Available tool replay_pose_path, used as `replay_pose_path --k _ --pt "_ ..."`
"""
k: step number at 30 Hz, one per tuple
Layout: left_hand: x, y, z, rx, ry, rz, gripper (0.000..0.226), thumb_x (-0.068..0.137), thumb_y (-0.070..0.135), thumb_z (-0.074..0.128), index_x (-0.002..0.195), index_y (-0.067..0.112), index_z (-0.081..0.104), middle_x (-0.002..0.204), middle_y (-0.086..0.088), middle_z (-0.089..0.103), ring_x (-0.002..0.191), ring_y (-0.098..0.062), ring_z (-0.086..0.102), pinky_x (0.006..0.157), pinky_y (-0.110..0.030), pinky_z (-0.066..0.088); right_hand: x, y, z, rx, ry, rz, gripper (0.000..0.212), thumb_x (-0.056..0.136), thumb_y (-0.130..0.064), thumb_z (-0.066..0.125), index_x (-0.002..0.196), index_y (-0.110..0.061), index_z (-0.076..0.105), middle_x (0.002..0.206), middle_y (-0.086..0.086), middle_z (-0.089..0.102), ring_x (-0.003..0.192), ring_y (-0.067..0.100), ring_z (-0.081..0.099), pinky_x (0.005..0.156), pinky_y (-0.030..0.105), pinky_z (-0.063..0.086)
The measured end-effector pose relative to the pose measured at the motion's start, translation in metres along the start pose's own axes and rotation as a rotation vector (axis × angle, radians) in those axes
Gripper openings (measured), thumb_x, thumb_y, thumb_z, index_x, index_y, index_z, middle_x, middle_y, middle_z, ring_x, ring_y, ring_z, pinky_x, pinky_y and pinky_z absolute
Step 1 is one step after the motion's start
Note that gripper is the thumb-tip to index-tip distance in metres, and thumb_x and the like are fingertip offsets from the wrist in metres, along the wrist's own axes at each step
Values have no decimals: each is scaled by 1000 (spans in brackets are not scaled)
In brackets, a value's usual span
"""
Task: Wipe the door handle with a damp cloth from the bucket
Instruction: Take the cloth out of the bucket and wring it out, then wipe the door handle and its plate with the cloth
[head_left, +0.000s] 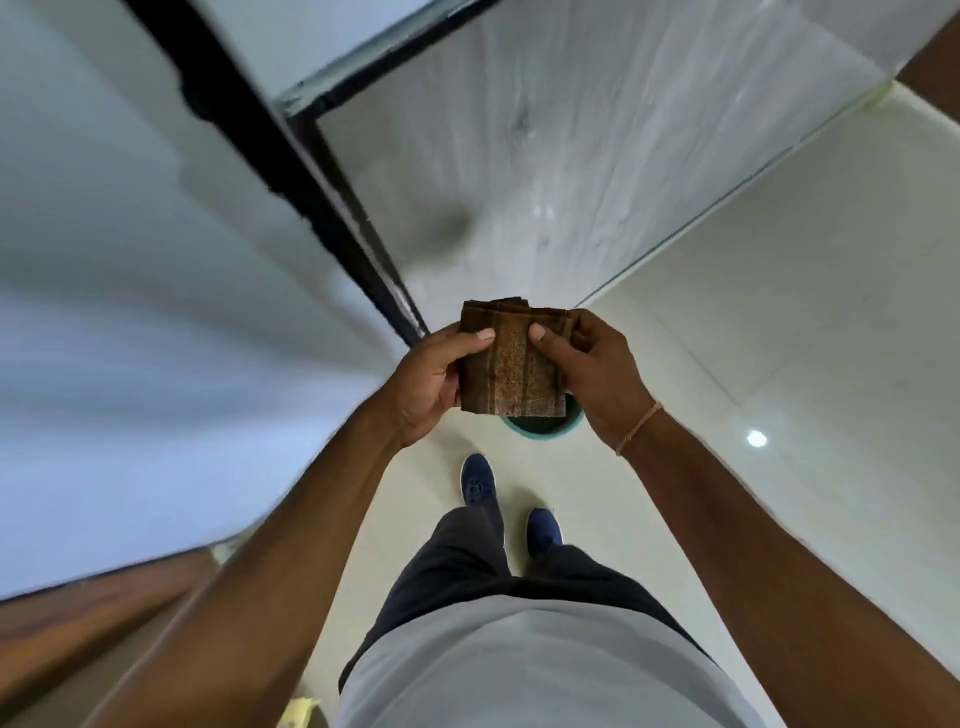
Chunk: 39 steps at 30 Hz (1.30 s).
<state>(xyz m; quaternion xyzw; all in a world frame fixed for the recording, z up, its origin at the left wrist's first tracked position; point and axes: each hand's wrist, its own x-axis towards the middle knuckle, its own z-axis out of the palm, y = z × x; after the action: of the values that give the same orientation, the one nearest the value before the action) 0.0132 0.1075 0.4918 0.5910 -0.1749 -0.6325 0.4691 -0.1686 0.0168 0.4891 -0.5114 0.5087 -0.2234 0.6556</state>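
Note:
A folded brown cloth (511, 364) with darker stripes is held flat in front of me by both hands. My left hand (434, 379) grips its left edge, thumb on top. My right hand (597, 371) grips its right edge, thumb pressed on the middle. Directly below the cloth, on the floor, the rim of a teal bucket (540, 428) shows, mostly hidden by the cloth and my right hand. No door handle is clearly visible; a black door frame (291, 171) runs diagonally at the upper left.
A white door or wall panel (104, 260) fills the left side. A pale glossy tiled floor (753, 338) spreads to the right. My blue shoes (478, 480) stand just behind the bucket. A brown wooden surface (78, 623) lies at the lower left.

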Motion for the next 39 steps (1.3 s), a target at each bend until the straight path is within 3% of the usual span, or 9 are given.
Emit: replay_pose_path --k 4,7,12,18,21,29,33,36,39 --pt "-45 -21 0 -73 169 58 36 107 39 61 139 25 70 137 -8 74 132 -33 67 113 -60 56 -19 -10 19 13 -120 -16 33 94 -26 81 112 0 71 113 20 78 109 38 75 94 51 65" --pt "-84 -36 -4 -177 324 126 35 108 37 60 139 24 70 136 -5 76 132 -31 68 110 -54 58 -37 -18 42 -85 -288 -79 28 95 -20 80 104 5 71 109 27 77 95 30 77 81 38 66" --pt "-163 -58 -38 -298 548 234 31 107 32 64 136 22 72 132 -4 78 127 -25 72 109 -47 59 -70 -26 106 -216 -637 -118 29 91 -11 82 107 11 72 109 24 78 96 19 76 93 35 63" --pt "-265 -90 -101 -347 746 282 30 107 40 63 127 24 77 127 -6 79 118 -27 74 111 -60 57 -121 -13 223 -279 -663 -189 34 90 -39 83 93 -6 74 98 14 80 88 25 76 84 45 65" --pt "-310 -108 -143 -436 821 331 39 108 44 60 132 17 76 132 -10 77 127 -32 72 116 -61 53 -158 -3 285 -308 -725 -187 28 92 -40 82 84 -15 71 85 3 77 75 13 72 72 33 61" --pt "-412 -136 -264 -552 874 413 48 107 47 61 130 7 74 129 -17 77 120 -34 75 100 -50 63 -248 11 435 -313 -762 -203 38 92 -43 80 104 -8 70 99 5 74 101 31 75 85 49 66" --pt "-448 -145 -318 -632 888 429 14 102 25 72 105 13 79 104 -8 79 101 -27 74 80 -36 65 -272 14 488 -180 -807 -19 62 83 -51 86 122 -6 69 118 13 76 111 34 75 88 55 65" --pt "-461 -141 -354 -659 907 455 11 100 17 73 109 14 79 107 -10 78 99 -26 74 87 -39 63 -277 9 513 -106 -1069 181 39 94 -29 78 126 -7 73 122 15 76 111 33 74 86 47 64" --pt "-460 -140 -390 -564 978 409 13 100 13 73 112 14 77 103 -3 79 101 -25 72 82 -35 61 -270 8 545 -248 -1021 -49 23 90 -6 79 113 -8 75 103 9 78 98 23 74 81 39 61"
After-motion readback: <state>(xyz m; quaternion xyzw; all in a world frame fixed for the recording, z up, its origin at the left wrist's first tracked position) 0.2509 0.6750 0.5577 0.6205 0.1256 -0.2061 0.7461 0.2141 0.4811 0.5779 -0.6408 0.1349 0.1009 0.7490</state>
